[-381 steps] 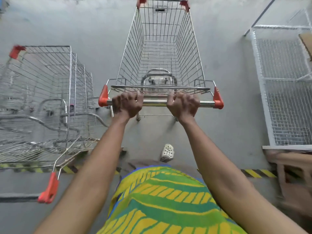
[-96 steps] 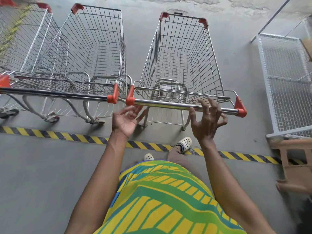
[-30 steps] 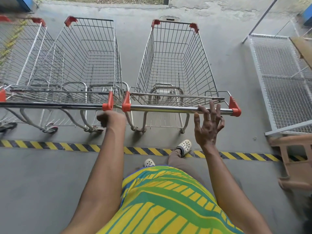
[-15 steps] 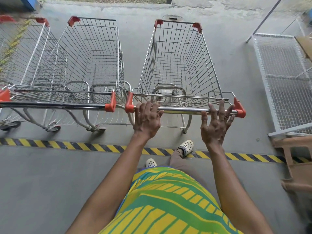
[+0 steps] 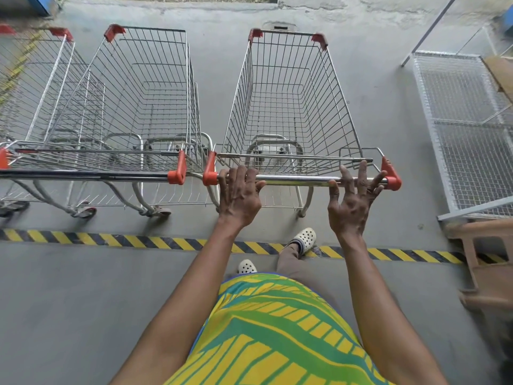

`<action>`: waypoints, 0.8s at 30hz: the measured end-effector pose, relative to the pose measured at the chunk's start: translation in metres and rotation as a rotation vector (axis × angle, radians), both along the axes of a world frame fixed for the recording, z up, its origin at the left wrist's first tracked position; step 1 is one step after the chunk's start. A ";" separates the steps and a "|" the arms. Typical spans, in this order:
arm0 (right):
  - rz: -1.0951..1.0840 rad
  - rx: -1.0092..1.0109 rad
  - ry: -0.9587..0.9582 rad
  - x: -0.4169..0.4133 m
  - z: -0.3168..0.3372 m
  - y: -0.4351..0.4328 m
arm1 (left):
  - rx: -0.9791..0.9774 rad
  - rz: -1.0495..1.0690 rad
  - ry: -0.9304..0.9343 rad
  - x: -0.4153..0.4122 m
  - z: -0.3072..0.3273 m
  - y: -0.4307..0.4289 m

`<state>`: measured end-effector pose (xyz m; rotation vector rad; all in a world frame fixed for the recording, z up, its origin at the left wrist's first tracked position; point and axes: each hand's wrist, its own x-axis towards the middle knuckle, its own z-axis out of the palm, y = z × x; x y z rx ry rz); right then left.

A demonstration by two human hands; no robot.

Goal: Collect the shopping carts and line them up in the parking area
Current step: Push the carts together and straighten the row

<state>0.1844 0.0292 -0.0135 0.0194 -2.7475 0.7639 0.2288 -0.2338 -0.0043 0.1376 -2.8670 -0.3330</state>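
Since half a second ago my left hand (image 5: 240, 194) has slid a little toward the orange end cap and settled on the chrome push bar (image 5: 298, 180) of the silver wire shopping cart with orange corner caps (image 5: 288, 107), while my right hand (image 5: 351, 198) has barely shifted. The left hand's fingers are curled over the bar, grasping it near its left end. The right hand is released: its fingers are spread and nearly straight, their tips resting against the bar near its right end. The cart stands directly beyond both hands, its rear wheels just past the yellow-and-black striped floor tape (image 5: 133, 241) that runs beneath my wrists. Just to the left of my left hand, the orange-capped handle of a second silver wire cart (image 5: 144, 107) sits almost end to end with mine, the two caps nearly touching; farther left a third wire cart (image 5: 36, 87) stands alongside it. Off beyond my right hand, well apart from the cart, a white wire-mesh rack (image 5: 469, 129) lies on the grey concrete floor (image 5: 83, 301), and nearer me on that side stands a brown plastic piece of furniture (image 5: 483, 262), partly cut off by the frame edge. Below my arms I see a yellow-and-green patterned shirt (image 5: 274, 337) and white perforated clogs (image 5: 304, 238) at the tape.
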 end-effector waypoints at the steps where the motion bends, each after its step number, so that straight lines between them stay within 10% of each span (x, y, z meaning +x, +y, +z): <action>1: 0.002 -0.002 -0.010 -0.001 0.000 0.000 | -0.001 -0.005 0.009 -0.001 -0.001 -0.001; 24: 0.010 -0.024 -0.057 -0.008 0.006 0.005 | -0.006 -0.015 0.021 -0.005 0.001 -0.002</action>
